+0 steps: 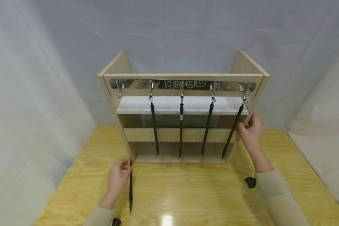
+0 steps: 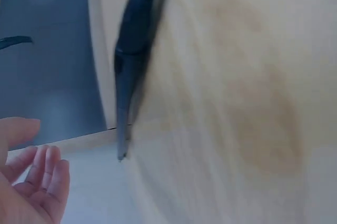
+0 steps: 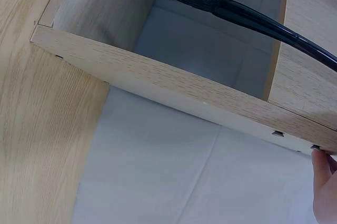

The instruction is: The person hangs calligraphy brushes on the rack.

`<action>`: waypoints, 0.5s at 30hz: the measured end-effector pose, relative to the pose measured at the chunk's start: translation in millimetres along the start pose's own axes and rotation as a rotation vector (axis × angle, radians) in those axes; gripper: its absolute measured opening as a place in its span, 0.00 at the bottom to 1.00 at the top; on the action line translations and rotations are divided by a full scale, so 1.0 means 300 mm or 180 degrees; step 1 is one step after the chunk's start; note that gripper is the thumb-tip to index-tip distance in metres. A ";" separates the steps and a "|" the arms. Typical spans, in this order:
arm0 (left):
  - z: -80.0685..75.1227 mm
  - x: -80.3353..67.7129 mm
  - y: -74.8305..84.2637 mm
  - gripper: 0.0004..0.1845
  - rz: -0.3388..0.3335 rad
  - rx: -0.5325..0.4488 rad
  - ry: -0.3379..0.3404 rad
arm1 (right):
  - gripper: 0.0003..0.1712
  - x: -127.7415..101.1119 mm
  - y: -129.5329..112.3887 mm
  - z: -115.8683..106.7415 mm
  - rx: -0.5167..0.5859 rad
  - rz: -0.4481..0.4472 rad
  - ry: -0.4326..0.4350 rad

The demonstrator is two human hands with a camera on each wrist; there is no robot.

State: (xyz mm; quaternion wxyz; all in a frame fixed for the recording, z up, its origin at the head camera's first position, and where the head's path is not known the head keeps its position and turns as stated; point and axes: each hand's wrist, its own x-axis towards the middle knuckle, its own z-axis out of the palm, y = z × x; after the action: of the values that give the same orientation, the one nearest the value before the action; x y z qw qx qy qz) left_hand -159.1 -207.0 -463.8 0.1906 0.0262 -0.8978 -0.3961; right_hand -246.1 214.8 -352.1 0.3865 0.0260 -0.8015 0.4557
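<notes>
A wooden rack [image 1: 183, 135] with shelves stands on the table, a metal hook strip [image 1: 183, 84] across its upper front. Several dark calligraphy brushes [image 1: 207, 128] hang by loops from the hooks, tips down, all to the right of the leftmost hook [image 1: 119, 88]. Another calligraphy brush [image 1: 131, 190] lies on the table by the rack's lower left corner. Beside its upper end is my left hand [image 1: 118, 177], its fingers loosely bent; the left wrist view shows a gap between those fingertips [image 2: 62, 174] and the brush [image 2: 131, 39]. My right hand [image 1: 252, 135] grips the rack's right side panel.
The yellow wood-grain table [image 1: 186, 194] extends in front of the rack and to both sides. Pale cloth [image 1: 180, 34] hangs behind and at both sides. Small black devices [image 1: 250, 182] sit by both wrists. A white shelf [image 1: 169, 105] crosses behind the hanging brushes.
</notes>
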 end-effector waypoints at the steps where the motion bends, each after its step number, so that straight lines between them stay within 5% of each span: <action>1: -0.001 -0.001 -0.005 0.13 -0.0082 -0.0001 -0.0070 | 0.15 0.000 0.000 0.000 -0.0006 0.0001 -0.0001; 7: -0.011 -0.016 -0.025 0.17 -0.0438 0.0150 -0.0442 | 0.15 0.002 -0.001 -0.003 -0.0090 -0.0022 0.0011; 15: -0.019 -0.029 -0.043 0.21 -0.0619 0.0535 -0.0840 | 0.14 -0.001 0.000 -0.007 -0.0027 0.0004 -0.0029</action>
State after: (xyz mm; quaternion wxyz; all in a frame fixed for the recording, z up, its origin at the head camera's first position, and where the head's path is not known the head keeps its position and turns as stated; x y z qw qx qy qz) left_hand -150.4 -218.1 -472.4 0.0290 0.0765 -0.9382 -0.3363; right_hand -244.6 216.1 -351.6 0.3826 0.0260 -0.8052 0.4523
